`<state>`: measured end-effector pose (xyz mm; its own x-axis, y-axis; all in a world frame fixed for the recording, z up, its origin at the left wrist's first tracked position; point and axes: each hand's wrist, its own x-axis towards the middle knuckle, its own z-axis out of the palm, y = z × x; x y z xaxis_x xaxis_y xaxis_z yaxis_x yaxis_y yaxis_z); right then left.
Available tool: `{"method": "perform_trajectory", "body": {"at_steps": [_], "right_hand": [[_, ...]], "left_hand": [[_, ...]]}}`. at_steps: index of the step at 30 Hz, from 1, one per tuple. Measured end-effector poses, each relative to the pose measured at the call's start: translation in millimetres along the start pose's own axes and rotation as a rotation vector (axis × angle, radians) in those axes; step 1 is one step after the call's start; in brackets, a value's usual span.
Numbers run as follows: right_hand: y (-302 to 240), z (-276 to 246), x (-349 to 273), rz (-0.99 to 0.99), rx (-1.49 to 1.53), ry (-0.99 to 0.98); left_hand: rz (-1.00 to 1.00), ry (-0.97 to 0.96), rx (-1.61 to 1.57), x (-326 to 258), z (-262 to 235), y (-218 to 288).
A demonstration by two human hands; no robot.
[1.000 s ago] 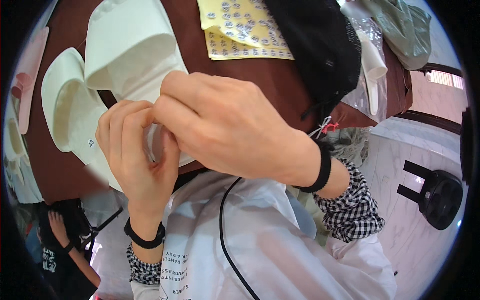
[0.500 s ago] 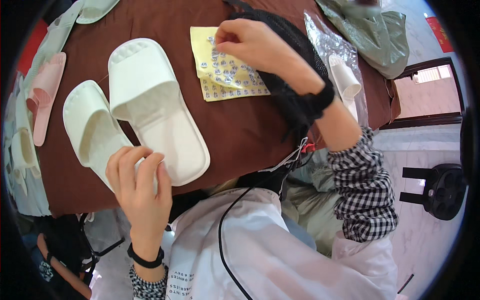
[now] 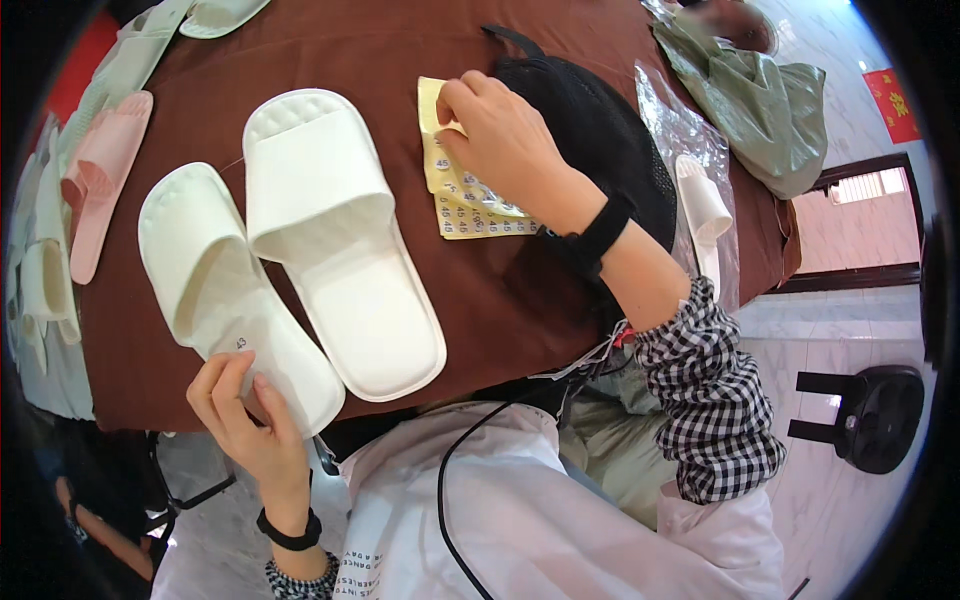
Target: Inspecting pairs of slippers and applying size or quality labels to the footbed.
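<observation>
Several pale slippers (image 3: 45,285) crowd the left edge, with pink slippers (image 3: 112,165) just to their right on the brown-covered surface (image 3: 490,320). Next comes the white left slipper (image 3: 235,290), its toe pointing far and its heel near, a small round label (image 3: 241,343) on its insole. At the near left side of that slipper is the left hand (image 3: 250,420), its fingers loosely bent and released, the thumb apart from the forefinger over the heel; the fingertips lie just to the near side of the label, and whether they press on the insole I cannot tell. Beside it lies the white right slipper (image 3: 340,240), set the same way, between the two hands. Further right and far, a yellow sticker sheet (image 3: 466,200) lies flat, partly under the right hand (image 3: 460,115), whose fingers curl over its far part; I cannot tell whether they grasp a sticker. Right of this hand are a black mesh bag (image 3: 600,130), a smaller white slipper (image 3: 703,205) with clear plastic (image 3: 660,110) around it, and a greenish bag (image 3: 745,110) at the far right.
</observation>
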<state>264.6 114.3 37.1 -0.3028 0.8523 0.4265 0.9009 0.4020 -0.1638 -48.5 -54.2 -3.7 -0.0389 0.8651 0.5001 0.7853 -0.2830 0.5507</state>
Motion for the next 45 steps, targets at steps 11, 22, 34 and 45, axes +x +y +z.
{"method": "perform_trajectory", "body": {"at_steps": [11, 22, 34, 45], "right_hand": [[-7, -6, -5, -0.196, -0.215, -0.032], [1, -12, -22, -0.301, -0.188, -0.054], [-74, -48, -19, -0.294, 0.269, 0.037], [-150, -14, -20, -0.221, 0.693, -0.235]], "left_hand": [[-0.087, 0.054, -0.058, -8, -5, 6], [0.078, 0.026, 0.216, 2, 1, 15], [0.068, -0.006, 0.135, 24, 0, 22], [-0.031, 0.058, 0.011, 36, 5, 15]]}}
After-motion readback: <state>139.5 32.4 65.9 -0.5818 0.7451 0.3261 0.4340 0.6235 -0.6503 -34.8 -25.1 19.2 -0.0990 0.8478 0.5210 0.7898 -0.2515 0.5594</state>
